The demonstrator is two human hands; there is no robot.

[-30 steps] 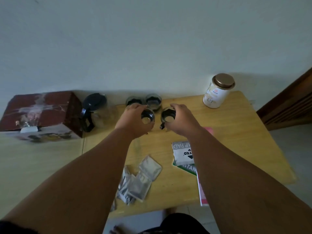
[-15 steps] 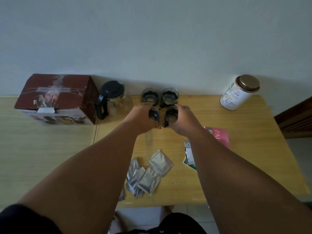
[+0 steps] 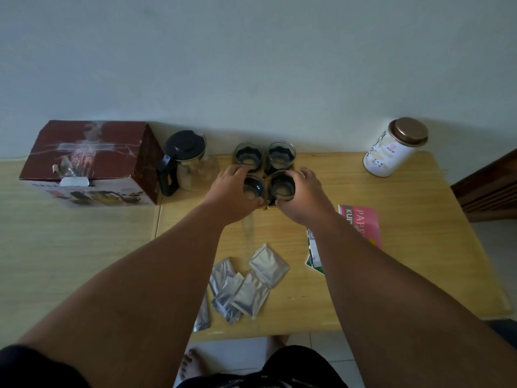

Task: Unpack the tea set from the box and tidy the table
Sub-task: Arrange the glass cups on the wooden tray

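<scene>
Two glass cups with black holders stand at the back of the wooden table [image 3: 405,219]: a back left cup [image 3: 248,155] and a back right cup [image 3: 280,154]. Right in front of them my left hand [image 3: 232,194] grips a front left cup [image 3: 254,188], and my right hand [image 3: 303,200] grips a front right cup [image 3: 282,186]. The four cups form a tight square. A glass teapot [image 3: 187,161] with a black lid and handle stands to their left. The dark red tea set box [image 3: 92,161] lies closed at the far left.
Several silver foil sachets [image 3: 246,284] lie near the table's front edge. A pink and green booklet [image 3: 361,222] lies under my right forearm. A white tin with a bronze lid [image 3: 394,147] stands at the back right. A wall runs behind the table.
Both hands carried their cups forward toward the wall and set them down just in front of the two back cups. The camera view shifted to the left.
</scene>
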